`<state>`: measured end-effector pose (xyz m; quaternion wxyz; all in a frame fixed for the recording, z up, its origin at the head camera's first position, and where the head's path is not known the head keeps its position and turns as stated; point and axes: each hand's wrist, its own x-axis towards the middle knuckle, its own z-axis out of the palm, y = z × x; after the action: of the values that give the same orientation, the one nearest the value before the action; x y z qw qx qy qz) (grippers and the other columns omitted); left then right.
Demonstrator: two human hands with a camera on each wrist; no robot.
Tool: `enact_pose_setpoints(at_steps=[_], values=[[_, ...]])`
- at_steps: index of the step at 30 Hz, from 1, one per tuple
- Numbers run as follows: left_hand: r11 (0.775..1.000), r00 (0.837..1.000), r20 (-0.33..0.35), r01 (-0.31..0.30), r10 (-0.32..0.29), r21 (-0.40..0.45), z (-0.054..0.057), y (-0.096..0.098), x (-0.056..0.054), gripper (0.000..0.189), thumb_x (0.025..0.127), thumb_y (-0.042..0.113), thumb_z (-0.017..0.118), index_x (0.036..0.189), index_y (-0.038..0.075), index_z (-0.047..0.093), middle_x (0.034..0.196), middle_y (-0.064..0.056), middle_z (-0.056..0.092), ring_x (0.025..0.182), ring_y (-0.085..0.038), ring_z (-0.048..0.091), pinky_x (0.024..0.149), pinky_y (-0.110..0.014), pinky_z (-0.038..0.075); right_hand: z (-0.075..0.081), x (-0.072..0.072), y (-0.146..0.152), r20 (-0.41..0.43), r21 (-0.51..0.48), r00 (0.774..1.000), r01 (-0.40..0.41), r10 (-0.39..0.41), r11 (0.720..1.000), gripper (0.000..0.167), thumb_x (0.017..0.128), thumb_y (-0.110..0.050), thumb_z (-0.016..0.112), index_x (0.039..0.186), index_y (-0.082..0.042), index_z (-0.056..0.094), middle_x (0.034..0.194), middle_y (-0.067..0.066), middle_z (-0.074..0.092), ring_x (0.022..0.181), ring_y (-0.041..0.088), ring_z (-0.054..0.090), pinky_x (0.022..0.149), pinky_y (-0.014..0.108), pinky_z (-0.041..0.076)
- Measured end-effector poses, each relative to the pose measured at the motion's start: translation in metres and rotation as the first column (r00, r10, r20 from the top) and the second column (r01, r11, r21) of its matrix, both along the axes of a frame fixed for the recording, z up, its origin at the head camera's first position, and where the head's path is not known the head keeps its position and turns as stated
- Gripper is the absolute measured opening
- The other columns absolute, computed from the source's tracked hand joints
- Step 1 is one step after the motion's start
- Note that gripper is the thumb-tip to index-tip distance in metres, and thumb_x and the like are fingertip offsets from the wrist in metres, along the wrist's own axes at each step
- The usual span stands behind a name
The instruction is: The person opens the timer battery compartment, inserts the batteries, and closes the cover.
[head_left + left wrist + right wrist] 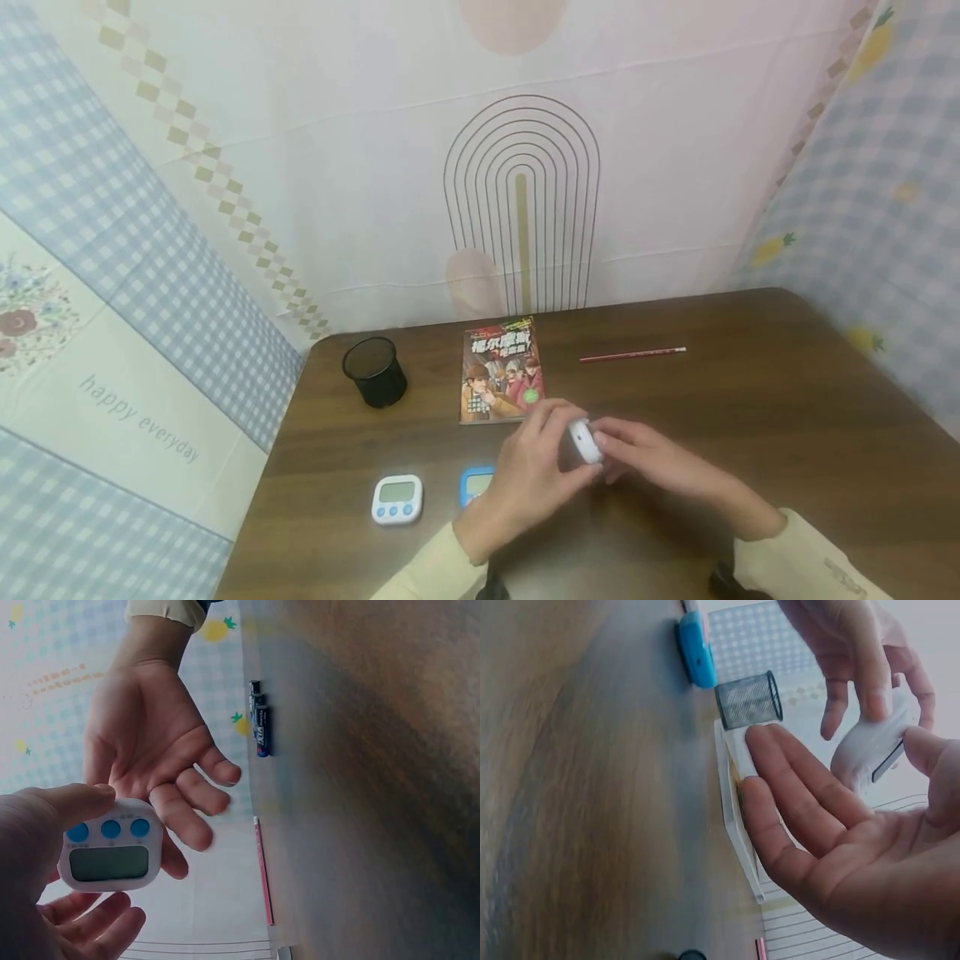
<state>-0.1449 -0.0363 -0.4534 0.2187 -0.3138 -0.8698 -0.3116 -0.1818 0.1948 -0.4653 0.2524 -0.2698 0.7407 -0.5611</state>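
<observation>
A white digital timer (112, 862) with blue buttons is held up between both hands, above the table. My left hand (531, 467) grips it, the thumb near its buttons. My right hand (652, 454) pinches it from the other side; in the right wrist view the thumb is at the timer's (866, 746) back, by a dark strip, and the other fingers are spread. A second white timer (397, 500) lies on the table to the left. Next to it, a blue timer (474, 483) is partly hidden behind my left hand.
A comic-style book (498, 371) lies beyond the hands, with a black mesh pen cup (377, 372) to its left. On the right lies a red pencil (633, 355). Several batteries (259, 724) lie on the brown table (750, 400). Patterned cloth (360, 167) hangs behind.
</observation>
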Motion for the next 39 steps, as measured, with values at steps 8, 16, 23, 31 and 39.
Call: enact_pose_setpoints(at_steps=[8,16,23,31,39], values=[[0.999,1.000,-0.017,0.001,-0.001,0.036,-0.0012,0.0013,0.0003,0.064,0.078,0.025,0.097,0.128,0.011,0.059,0.131,-0.007,0.060,0.111,-0.021,0.070,0.096,-0.031,0.062,0.0028,0.0014,-0.0022,0.109,-0.072,0.990,0.093,-0.085,0.993,0.037,0.111,-0.021,0.053,0.131,0.010,0.051,0.100,0.016,0.076,0.088,0.030,0.076,0.082,0.039,0.065],[0.997,1.000,0.024,0.016,-0.018,0.071,-0.0011,0.0012,0.0006,0.059,0.081,0.025,0.095,0.128,0.009,0.062,0.133,-0.009,0.059,0.114,-0.022,0.069,0.098,-0.027,0.060,0.0043,0.0035,-0.0030,0.142,-0.077,0.970,0.210,-0.198,0.975,0.038,0.107,-0.020,0.063,0.130,0.008,0.052,0.094,0.011,0.073,0.080,0.024,0.070,0.076,0.036,0.063],[0.959,0.961,0.253,0.034,-0.109,0.282,0.0028,0.0012,-0.0004,0.047,0.088,0.016,0.088,0.128,0.004,0.066,0.133,-0.011,0.063,0.102,-0.017,0.069,0.083,-0.019,0.062,0.0068,0.0033,-0.0016,0.091,-0.035,0.950,0.302,-0.298,0.953,0.042,0.101,-0.020,0.072,0.128,0.007,0.053,0.095,0.012,0.075,0.077,0.027,0.068,0.071,0.034,0.061],[0.920,0.940,0.313,0.001,-0.134,0.392,0.0038,0.0001,-0.0023,0.028,0.094,0.003,0.078,0.121,0.002,0.071,0.128,-0.012,0.069,0.099,-0.014,0.073,0.082,-0.019,0.062,0.0091,0.0044,-0.0027,0.075,-0.033,0.953,0.297,-0.294,0.954,0.041,0.100,-0.019,0.073,0.127,0.005,0.053,0.100,0.010,0.078,0.078,0.028,0.069,0.069,0.033,0.060],[0.905,0.888,0.443,-0.083,-0.122,0.417,0.0060,-0.0019,-0.0032,0.030,0.096,0.008,0.078,0.125,0.007,0.072,0.111,-0.010,0.077,0.093,-0.011,0.075,0.081,-0.018,0.062,0.0097,0.0067,-0.0070,0.041,-0.002,0.938,0.345,-0.344,0.939,0.044,0.097,-0.020,0.078,0.126,0.004,0.056,0.103,0.016,0.077,0.079,0.032,0.068,0.067,0.033,0.060]])
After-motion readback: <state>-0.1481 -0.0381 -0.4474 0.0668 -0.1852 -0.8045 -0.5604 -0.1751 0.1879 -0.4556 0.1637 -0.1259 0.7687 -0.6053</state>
